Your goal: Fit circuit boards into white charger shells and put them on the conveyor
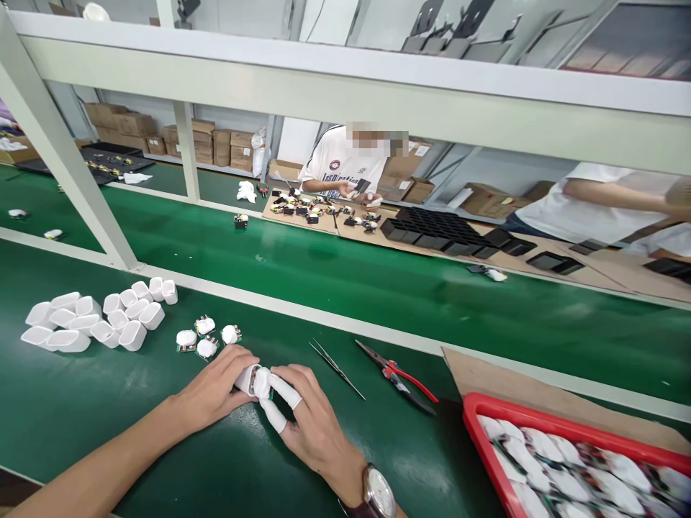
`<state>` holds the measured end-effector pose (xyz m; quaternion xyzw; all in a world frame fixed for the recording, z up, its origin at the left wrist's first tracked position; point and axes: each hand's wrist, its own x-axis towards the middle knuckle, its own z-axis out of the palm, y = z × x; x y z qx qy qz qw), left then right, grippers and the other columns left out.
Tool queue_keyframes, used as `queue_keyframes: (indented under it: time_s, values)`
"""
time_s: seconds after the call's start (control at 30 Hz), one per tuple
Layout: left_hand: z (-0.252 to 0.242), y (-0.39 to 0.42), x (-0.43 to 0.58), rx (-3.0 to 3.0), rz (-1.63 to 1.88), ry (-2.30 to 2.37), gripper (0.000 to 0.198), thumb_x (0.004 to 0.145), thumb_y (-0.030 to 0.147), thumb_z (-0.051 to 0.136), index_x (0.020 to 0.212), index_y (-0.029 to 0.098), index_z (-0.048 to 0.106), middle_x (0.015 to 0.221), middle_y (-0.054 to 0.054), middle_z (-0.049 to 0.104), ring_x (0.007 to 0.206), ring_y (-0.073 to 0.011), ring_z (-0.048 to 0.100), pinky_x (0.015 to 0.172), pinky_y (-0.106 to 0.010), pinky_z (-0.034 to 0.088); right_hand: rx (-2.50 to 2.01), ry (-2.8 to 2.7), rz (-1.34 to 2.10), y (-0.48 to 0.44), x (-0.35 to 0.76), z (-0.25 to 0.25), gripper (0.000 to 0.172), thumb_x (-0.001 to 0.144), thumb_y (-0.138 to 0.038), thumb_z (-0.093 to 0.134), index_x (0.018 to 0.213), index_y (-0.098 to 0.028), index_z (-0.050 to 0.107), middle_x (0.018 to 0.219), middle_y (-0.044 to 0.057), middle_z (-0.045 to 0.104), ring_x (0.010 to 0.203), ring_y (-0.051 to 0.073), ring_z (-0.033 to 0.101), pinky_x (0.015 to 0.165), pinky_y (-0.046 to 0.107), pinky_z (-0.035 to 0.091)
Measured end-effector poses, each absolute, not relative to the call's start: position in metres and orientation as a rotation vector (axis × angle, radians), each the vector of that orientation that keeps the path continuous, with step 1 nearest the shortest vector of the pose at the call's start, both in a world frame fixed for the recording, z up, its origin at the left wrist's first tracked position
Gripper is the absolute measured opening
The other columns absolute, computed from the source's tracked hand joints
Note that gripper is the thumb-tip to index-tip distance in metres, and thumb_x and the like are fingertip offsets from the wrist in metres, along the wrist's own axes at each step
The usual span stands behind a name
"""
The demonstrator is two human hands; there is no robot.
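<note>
My left hand (219, 381) grips a white plastic housing (246, 380) over the green work surface. Between the thumb and index finger of my right hand (310, 414), both in white finger covers, is a small circuit board with a white wrapped top (262, 383). The board sits at the housing's open end, and its inner side is partly hidden. Several similar boards (206, 348) lie just beyond my left hand. Several white housings (132, 335) stand grouped at the left.
Tweezers (337, 369) and red-handled pliers (396, 375) lie right of my hands. A red tray (489, 460) with wrapped boards fills the lower right. A white frame (324, 90) crosses above the green belt (302, 262); people (342, 162) work beyond it.
</note>
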<state>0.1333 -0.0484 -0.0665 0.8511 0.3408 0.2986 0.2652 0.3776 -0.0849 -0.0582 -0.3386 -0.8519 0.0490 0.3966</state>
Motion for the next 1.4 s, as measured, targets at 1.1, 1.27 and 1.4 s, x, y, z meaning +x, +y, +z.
queue_keyframes:
  time_s: [1.1,1.27,1.4]
  values:
    - [-0.064,-0.057,0.139,2.277,0.807,0.863,0.035,0.104,0.019,0.058,0.138,0.028,0.057,0.129,-0.009,0.068,0.116,-0.0239,0.068,0.100,-0.040,0.060,-0.961,-2.199,0.316,-0.086,0.372,-0.058,0.040,0.103,-0.011,0.051,0.141,-0.025,0.054,0.133,0.013,0.066,0.119,0.026,0.068,0.097,0.044,0.063]
    - [-0.062,-0.056,0.139,2.529,0.925,0.743,0.025,0.106,0.014,0.057,0.126,0.026,0.063,0.125,-0.010,0.068,0.106,-0.0229,0.069,0.090,-0.039,0.061,-1.167,-2.144,0.120,-0.075,0.393,-0.055,0.032,0.106,-0.025,0.055,0.138,-0.019,0.054,0.131,0.015,0.066,0.118,0.029,0.067,0.099,0.047,0.060]
    - [-0.063,-0.057,0.144,2.570,0.871,0.811,0.013,0.105,0.012,0.055,0.109,0.023,0.061,0.113,-0.009,0.068,0.092,-0.0203,0.067,0.076,-0.034,0.059,-1.600,-2.063,-0.268,-0.056,0.426,-0.068,0.027,0.102,-0.014,0.048,0.124,-0.015,0.063,0.114,0.020,0.068,0.102,0.035,0.066,0.086,0.053,0.059]
